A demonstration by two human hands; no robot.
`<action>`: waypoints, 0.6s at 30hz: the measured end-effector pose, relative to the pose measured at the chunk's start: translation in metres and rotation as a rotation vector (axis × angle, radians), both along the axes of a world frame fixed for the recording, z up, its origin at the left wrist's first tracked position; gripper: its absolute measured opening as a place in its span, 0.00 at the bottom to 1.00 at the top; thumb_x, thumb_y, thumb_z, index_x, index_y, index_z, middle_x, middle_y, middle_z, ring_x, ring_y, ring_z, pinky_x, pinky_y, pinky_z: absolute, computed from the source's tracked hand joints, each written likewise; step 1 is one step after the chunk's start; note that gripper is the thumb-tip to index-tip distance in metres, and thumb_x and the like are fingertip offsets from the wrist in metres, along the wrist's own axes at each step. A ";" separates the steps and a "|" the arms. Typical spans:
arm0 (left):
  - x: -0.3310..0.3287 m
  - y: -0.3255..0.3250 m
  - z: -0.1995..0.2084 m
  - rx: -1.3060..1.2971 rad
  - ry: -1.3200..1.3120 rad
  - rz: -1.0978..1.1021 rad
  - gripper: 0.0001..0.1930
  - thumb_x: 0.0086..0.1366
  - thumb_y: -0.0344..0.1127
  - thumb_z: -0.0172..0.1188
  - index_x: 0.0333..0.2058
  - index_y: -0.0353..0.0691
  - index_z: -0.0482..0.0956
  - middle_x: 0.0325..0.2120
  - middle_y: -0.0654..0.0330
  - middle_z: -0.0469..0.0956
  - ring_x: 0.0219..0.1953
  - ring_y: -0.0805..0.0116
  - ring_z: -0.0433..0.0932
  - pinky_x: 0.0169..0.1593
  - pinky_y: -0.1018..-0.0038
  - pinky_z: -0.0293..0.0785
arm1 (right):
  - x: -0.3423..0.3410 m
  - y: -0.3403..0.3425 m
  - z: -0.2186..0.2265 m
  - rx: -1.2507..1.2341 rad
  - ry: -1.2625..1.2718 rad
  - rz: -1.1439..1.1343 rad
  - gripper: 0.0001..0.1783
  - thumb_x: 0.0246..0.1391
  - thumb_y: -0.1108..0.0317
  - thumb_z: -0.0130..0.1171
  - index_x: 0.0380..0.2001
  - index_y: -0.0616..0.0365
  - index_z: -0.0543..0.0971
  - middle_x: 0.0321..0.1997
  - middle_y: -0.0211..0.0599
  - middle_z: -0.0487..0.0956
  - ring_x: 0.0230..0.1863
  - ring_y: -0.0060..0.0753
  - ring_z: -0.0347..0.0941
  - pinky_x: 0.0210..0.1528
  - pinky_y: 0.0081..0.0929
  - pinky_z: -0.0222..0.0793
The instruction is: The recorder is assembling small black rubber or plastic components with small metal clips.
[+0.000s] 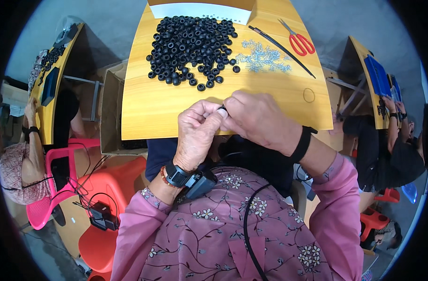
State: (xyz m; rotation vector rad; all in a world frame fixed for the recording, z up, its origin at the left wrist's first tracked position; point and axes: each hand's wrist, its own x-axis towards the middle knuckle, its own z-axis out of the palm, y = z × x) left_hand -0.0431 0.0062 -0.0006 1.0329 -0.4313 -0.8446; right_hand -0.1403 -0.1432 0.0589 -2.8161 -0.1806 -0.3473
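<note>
My left hand [198,129] and my right hand [257,118] meet just over the near edge of the yellow table [143,110]. Between the left thumb and fingers is a small black round part [222,108], mostly hidden. The right fingers curl closed against the same spot; what they pinch, if anything, is covered by the hand. Beyond my hands lies a large heap of black, ring-like round parts with holes [190,44]. To its right is a scatter of small silvery metal pieces [264,57], too small to tell their kind.
Red-handled scissors [300,42] and a thin black rod [288,54] lie at the far right. A rubber band [309,95] is near the right edge. A white box [202,11] stands at the back. A cardboard box [112,107] and red chair [111,187] are left; other people sit at side tables.
</note>
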 end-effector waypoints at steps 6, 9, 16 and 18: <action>0.005 0.005 -0.002 -0.043 0.129 -0.036 0.04 0.67 0.23 0.58 0.37 0.30 0.80 0.30 0.61 0.82 0.31 0.79 0.78 0.38 0.82 0.74 | 0.012 -0.003 0.004 -0.036 0.028 0.044 0.14 0.51 0.62 0.63 0.33 0.58 0.72 0.27 0.38 0.72 0.29 0.45 0.76 0.29 0.40 0.71; 0.004 0.003 -0.003 -0.021 0.129 -0.009 0.04 0.67 0.23 0.58 0.38 0.31 0.80 0.30 0.61 0.82 0.31 0.80 0.78 0.38 0.82 0.74 | 0.012 -0.001 0.002 -0.023 -0.016 0.037 0.13 0.51 0.63 0.63 0.33 0.57 0.71 0.28 0.37 0.72 0.29 0.44 0.76 0.28 0.40 0.71; 0.006 0.002 -0.004 -0.027 0.101 -0.027 0.04 0.68 0.24 0.58 0.38 0.32 0.79 0.33 0.61 0.82 0.33 0.79 0.78 0.39 0.82 0.74 | 0.007 0.003 -0.015 0.092 -0.077 -0.060 0.14 0.50 0.61 0.66 0.32 0.56 0.72 0.27 0.37 0.72 0.27 0.44 0.76 0.27 0.40 0.70; 0.007 0.000 -0.002 -0.059 0.164 -0.052 0.04 0.69 0.26 0.58 0.39 0.32 0.79 0.34 0.59 0.82 0.34 0.78 0.78 0.41 0.81 0.75 | 0.006 -0.001 -0.019 0.175 -0.069 -0.102 0.16 0.50 0.59 0.67 0.31 0.56 0.72 0.26 0.38 0.73 0.27 0.45 0.76 0.27 0.40 0.70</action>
